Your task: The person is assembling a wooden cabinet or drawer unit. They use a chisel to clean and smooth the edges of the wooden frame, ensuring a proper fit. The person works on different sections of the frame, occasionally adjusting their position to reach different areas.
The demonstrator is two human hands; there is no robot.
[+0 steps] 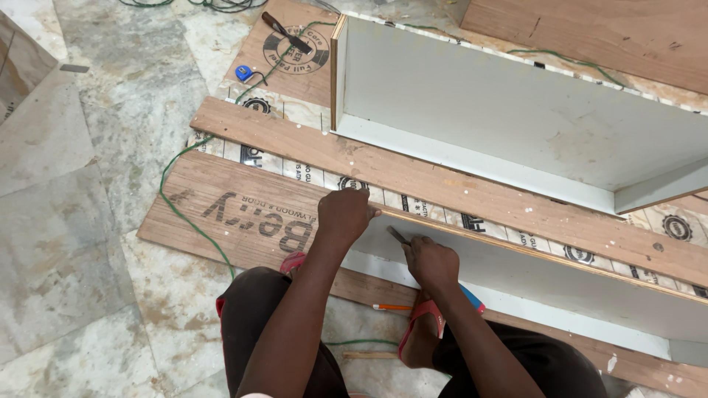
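Note:
My left hand (344, 215) grips the near end of a long white-faced plywood board (560, 284) that stands on its edge across the wooden sheets. My right hand (431, 262) is closed around a small dark tool (398, 235), whose tip touches the white face just below the board's top edge. An orange pencil (391, 307) lies on the wood strip near my knees. My feet wear pink sandals (426, 318).
A white open cabinet box (516, 118) lies behind the board. Brown plywood sheets (243, 214) cover the stone floor (88, 184). A green cable (188, 214) loops at the left. A blue tape measure (244, 73) and a dark hand tool (287, 33) rest on the far sheet.

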